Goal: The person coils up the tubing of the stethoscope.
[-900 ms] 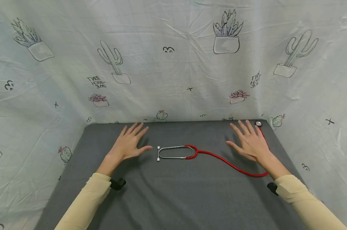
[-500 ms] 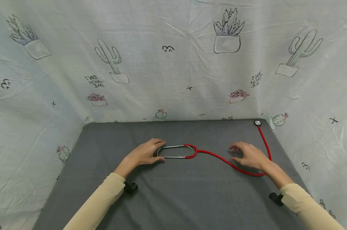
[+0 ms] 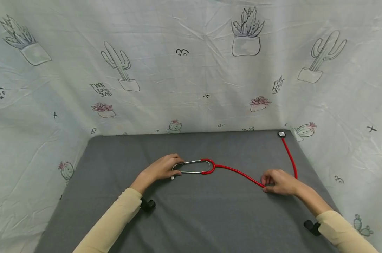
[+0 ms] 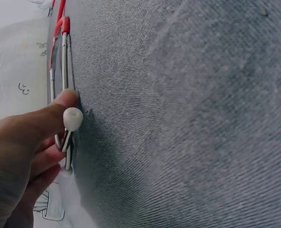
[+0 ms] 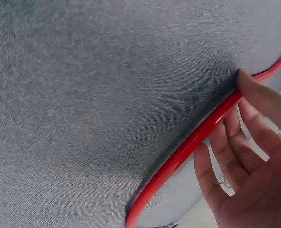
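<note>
A stethoscope with red tubing [image 3: 214, 166] lies across the grey surface. My left hand [image 3: 161, 168] grips its metal headset end, thumb on the near arm and fingers on the far side. In the left wrist view a white ear tip [image 4: 73, 118] shows beside the thumb. With thumb and curled fingers, my right hand [image 3: 280, 182] grips the red tube [image 5: 192, 142] on its lower bend. Part of that bend is hidden under the hand in the head view. The round chest piece [image 3: 282, 134] rests near the far right corner.
The grey cloth-covered surface [image 3: 191, 218] ends at a white curtain [image 3: 206, 70] with printed cacti behind and on both sides. A black wrist device [image 3: 148, 205] sits by the left sleeve, another [image 3: 311, 227] by the right sleeve.
Both hands were spread above the surface. The left moved right and down onto the headset, its fingers closing round it. The right came down and nearer, taking hold of the tube.
</note>
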The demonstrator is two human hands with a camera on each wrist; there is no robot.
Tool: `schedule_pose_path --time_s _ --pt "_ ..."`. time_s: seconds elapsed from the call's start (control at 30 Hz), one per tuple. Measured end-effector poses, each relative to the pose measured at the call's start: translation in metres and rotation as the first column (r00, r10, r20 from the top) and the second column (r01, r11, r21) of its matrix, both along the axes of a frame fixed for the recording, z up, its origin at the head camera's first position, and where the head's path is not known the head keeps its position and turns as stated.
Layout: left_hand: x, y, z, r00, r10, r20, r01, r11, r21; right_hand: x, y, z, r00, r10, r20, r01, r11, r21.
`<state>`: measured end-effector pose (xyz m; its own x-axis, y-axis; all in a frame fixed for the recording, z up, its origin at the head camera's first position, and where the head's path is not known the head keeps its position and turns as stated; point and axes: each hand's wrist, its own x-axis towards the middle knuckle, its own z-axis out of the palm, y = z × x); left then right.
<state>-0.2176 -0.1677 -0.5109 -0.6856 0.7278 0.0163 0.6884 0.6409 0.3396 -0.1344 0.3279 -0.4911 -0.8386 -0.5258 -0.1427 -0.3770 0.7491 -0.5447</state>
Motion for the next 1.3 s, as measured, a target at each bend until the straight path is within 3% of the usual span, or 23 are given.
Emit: schedule_pose_path --time_s 0.13,0.27,0.6,0.9,1.1,1.3 --pt "0.003 -0.001 0.000 1.000 -0.024 -0.020 0.024 0.999 0.032 0.001 0.000 0.008 0.997 0.044 0.064 -0.041 0.998 -0.053" --pt "0.005 -0.001 0.004 0.998 -0.048 -0.030 0.050 0.998 0.049 0.000 -0.006 0.028 0.996 0.056 0.072 -0.048 0.993 -0.105" --pt "0.007 -0.003 0.017 1.000 -0.011 -0.012 0.012 0.997 0.074 -0.015 -0.035 0.090 0.991 0.054 -0.119 -0.068 0.991 -0.119" --pt "0.006 0.001 0.022 0.998 -0.046 -0.033 0.051 0.987 0.152 -0.042 -0.073 0.118 0.960 0.140 -0.241 -0.180 0.971 -0.156" --pt "0.007 0.011 0.034 0.992 -0.110 -0.062 0.120 0.973 0.197 -0.059 -0.103 0.135 0.966 0.210 -0.151 -0.238 0.949 -0.205" --pt "0.008 0.021 0.041 0.989 -0.148 -0.024 0.150 0.962 0.228 -0.073 -0.126 0.145 0.972 0.224 -0.071 -0.235 0.938 -0.256"
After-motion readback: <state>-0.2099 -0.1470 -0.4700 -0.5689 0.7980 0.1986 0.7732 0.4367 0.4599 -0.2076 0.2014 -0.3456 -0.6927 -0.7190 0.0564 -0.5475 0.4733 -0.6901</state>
